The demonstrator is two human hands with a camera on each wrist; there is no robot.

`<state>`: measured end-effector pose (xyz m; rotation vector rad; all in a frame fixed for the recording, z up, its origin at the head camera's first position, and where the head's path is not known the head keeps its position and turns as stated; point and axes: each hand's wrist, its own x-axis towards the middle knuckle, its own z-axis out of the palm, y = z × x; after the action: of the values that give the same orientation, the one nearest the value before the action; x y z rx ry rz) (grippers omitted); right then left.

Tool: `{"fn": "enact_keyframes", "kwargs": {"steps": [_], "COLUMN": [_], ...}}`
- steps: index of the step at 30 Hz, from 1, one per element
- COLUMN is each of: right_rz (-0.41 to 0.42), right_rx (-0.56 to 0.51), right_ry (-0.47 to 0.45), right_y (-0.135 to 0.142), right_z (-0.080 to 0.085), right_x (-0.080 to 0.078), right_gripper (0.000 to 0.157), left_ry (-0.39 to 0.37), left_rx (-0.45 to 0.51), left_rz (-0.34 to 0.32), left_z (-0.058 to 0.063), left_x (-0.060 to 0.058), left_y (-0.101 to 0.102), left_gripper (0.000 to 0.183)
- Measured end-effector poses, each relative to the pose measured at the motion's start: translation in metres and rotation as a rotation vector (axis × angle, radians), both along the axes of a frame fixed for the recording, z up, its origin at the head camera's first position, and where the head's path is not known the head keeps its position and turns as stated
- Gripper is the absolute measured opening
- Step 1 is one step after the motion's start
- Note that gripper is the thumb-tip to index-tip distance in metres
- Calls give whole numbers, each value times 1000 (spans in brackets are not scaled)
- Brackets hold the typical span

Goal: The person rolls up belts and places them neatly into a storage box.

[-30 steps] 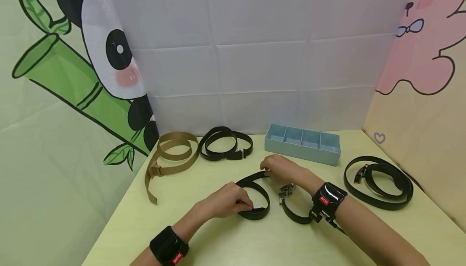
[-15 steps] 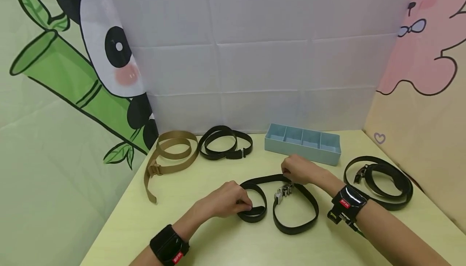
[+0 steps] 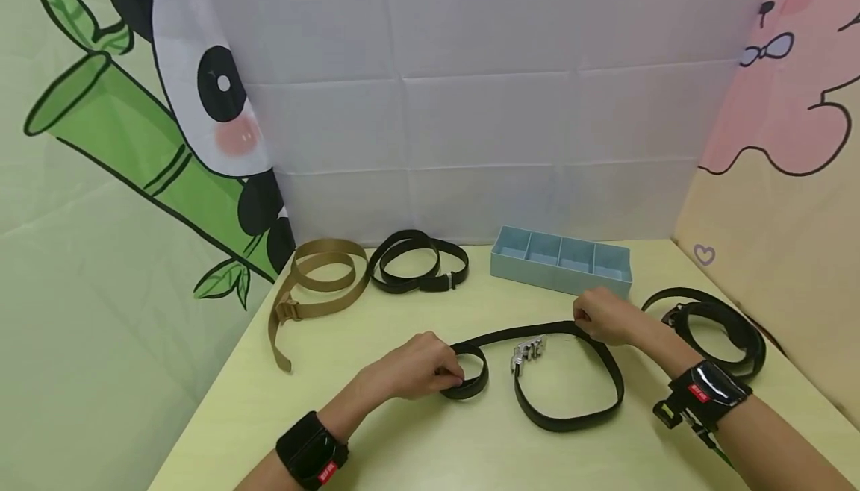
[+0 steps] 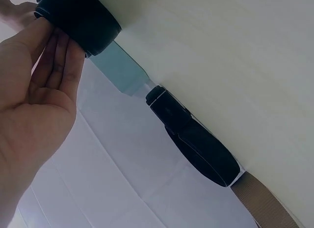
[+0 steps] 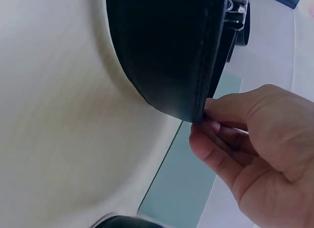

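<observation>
A black belt (image 3: pixel 567 423) lies in the middle of the pale table, its silver buckle (image 3: pixel 528 351) inside a wide loop. At its left end the strap winds into a small coil, which my left hand (image 3: pixel 418 366) pinches between thumb and fingers. The left wrist view has that coil (image 4: pixel 81 22) up close above the left hand (image 4: pixel 41 90). Farther right, my right hand (image 3: pixel 608 317) grips the strap at its far bend, in front of the blue tray. In the right wrist view, thumb and fingers of the right hand (image 5: pixel 260 139) pinch the lower edge of the belt (image 5: pixel 162 56).
A tan webbing belt (image 3: pixel 331 311) and another coiled black belt (image 3: pixel 435 283) lie at the back left. The blue four-section tray (image 3: pixel 558 276) stands at the back. One more black belt (image 3: pixel 758 349) is coiled at the right, partly behind the right forearm.
My right hand has slid rightward along the belt, and the stretch between the hands has lengthened. The coil at my left hand has become smaller. The left hand stays nearly in place.
</observation>
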<state>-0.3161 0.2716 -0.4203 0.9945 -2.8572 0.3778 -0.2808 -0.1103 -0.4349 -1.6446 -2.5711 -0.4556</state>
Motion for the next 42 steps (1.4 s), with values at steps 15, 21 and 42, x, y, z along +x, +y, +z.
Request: {"fn": "enact_keyframes", "kwargs": {"steps": [15, 21, 42], "right_rz": [31, 161, 161], "right_rx": [73, 4, 19], "right_ry": [101, 160, 18], "right_y": [-29, -70, -143], "right_z": [8, 16, -8], "right_x": [9, 11, 5], "right_gripper": [32, 10, 38], "left_ry": [30, 17, 29], "left_rx": [60, 46, 35], "left_rz": [-78, -85, -43], "left_z": [-8, -8, -4], "left_x": [1, 0, 4], "left_y": [0, 0, 4], "left_gripper": [10, 9, 10]}}
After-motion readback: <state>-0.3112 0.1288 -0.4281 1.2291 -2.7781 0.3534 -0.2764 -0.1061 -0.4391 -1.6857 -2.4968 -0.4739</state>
